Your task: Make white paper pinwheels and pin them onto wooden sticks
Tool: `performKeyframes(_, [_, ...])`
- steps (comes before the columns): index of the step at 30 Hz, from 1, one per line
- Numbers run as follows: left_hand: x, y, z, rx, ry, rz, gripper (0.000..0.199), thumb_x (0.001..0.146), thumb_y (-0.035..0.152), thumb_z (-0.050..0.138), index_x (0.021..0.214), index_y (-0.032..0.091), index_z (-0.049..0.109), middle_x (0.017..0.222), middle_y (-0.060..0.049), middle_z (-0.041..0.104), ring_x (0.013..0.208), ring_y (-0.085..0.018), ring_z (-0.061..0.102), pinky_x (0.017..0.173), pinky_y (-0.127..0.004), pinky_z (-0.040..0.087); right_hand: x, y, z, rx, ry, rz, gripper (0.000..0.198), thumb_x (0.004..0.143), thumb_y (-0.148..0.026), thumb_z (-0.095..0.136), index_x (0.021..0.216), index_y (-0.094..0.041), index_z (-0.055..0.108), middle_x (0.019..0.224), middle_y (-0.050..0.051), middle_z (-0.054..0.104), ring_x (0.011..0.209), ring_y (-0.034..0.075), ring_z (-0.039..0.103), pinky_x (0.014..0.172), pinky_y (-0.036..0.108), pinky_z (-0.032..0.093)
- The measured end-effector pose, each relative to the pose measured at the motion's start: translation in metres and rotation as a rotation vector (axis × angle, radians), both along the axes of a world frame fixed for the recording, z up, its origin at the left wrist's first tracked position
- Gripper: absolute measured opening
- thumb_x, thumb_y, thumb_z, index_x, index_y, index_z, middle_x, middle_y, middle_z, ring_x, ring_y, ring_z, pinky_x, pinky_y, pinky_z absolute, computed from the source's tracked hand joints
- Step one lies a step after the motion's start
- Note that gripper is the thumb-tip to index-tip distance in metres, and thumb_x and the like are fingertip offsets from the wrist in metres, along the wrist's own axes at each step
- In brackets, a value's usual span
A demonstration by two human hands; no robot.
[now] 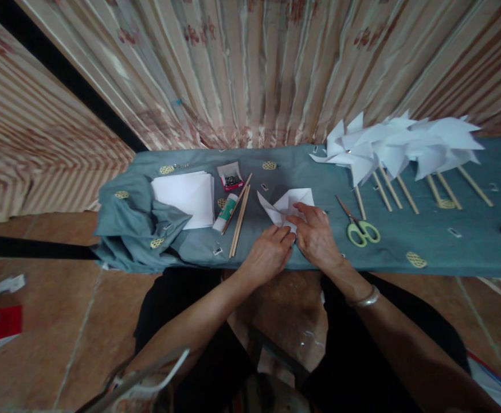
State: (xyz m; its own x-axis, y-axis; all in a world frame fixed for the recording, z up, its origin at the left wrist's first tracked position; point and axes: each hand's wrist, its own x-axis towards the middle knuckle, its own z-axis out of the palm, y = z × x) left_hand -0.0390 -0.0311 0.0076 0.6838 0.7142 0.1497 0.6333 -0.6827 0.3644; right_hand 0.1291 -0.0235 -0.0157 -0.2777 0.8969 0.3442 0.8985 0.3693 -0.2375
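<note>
I work close to the near edge of a long, narrow table (293, 163) draped in grey-green cloth with yellow printed motifs. A stretch of cloth runs from my fingers to the far edge, where a striped, pleated curtain (267, 80) hangs; another strip lies to the right, before the green-handled metal scissors (357, 226).

To the left, a small open red-and-white cardboard box (233, 186) holds a heap of little dark pieces, too small to make out. Near it lie a white-and-green glue stick (224, 213), slim wooden sticks (240, 221) and a stack of white paper sheets (186, 192), partly under folded cloth. At the far right, white paper pinwheels (439, 140) on wooden sticks lie in an overlapping row.

The creased white paper piece (298, 196) sits between my hands, one pointed flap lifting on its left. My left fingers (282, 234) pinch its near part; my right fingers (297, 222) grasp it beside them.
</note>
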Motion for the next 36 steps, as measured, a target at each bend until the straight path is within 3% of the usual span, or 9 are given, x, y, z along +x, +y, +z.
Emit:
performKeyframes(16, [0.0022, 0.0001, 0.0019, -0.009, 0.037, -0.006, 0.023, 0.094, 0.015, 0.054, 0.113, 0.006, 0.061, 0.118, -0.015, 0.065, 0.108, -0.027, 0.058, 0.098, -0.041, 0.052, -0.0042, -0.0033, -0.0061, 0.027, -0.067, 0.017, 0.038, 0.092, -0.012, 0.042, 0.119, -0.015, 0.068, 0.137, 0.015, 0.060, 0.121, 0.031, 0.048, 0.096, 0.046, 0.044])
performKeyframes(36, [-0.0014, -0.0020, 0.0006, -0.060, -0.005, -0.016, 0.021, 0.096, 0.019, 0.050, 0.112, 0.010, 0.060, 0.117, -0.013, 0.064, 0.107, -0.027, 0.057, 0.096, -0.041, 0.051, -0.0066, -0.0043, -0.0025, -0.043, -0.007, 0.059, 0.040, 0.092, -0.015, 0.042, 0.124, -0.015, 0.066, 0.132, 0.014, 0.063, 0.118, 0.031, 0.049, 0.096, 0.045, 0.043])
